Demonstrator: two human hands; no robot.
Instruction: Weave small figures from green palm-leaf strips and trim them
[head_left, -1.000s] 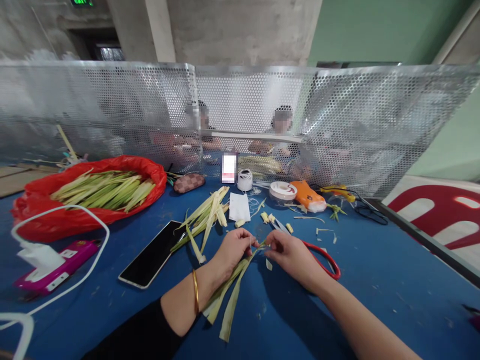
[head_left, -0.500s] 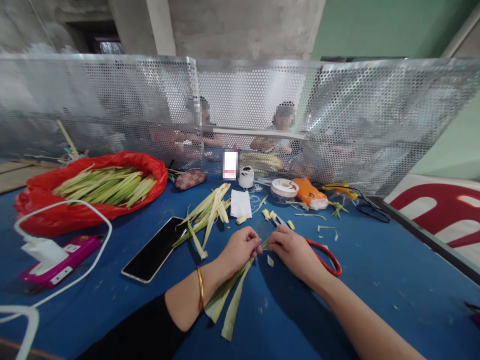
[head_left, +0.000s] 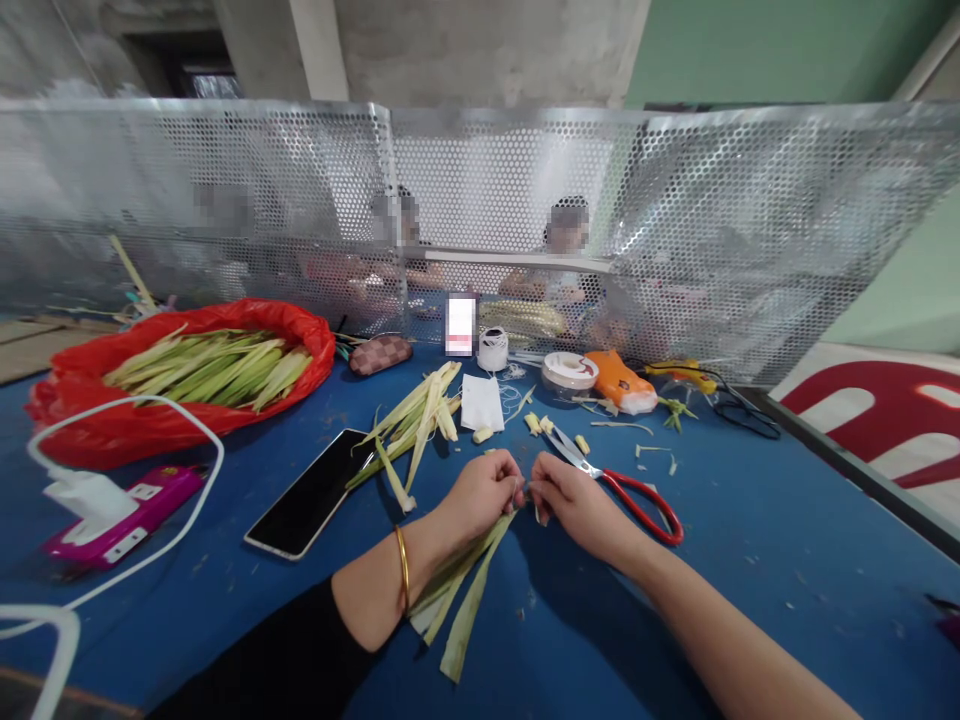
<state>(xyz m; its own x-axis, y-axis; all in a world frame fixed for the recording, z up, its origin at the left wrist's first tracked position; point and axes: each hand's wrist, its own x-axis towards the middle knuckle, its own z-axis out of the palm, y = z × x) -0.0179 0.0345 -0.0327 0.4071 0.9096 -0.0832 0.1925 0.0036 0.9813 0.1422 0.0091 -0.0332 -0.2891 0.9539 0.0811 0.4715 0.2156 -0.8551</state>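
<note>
My left hand point(head_left: 484, 492) is closed on the narrow end of a bundle of pale green leaf strips point(head_left: 469, 610), which look like corn husks. Their wide ends fan out below the wrist towards me. A fine white thread seems to run at the fingertips. My right hand point(head_left: 566, 495) is pinched close beside the left fingertips; what it grips is too small to make out. Just beyond it lie red-handled scissors point(head_left: 641, 500), blades pointing away. Cut yellowish stubs point(head_left: 534, 424) lie by the blade tips.
Loose husk strips point(head_left: 420, 420) lie beside a dark phone point(head_left: 307, 495). At left are a red bag point(head_left: 60, 430) full of strips and a purple power strip point(head_left: 124, 520) with a white cable. A thread spool point(head_left: 493, 350), tape roll point(head_left: 570, 372) and orange packet point(head_left: 619, 380) stand before the perforated metal screen point(head_left: 510, 180).
My right hand has drawn in towards me and a little left, uncovering the scissors' pivot and blades. The left hand keeps its hold on the strips.
</note>
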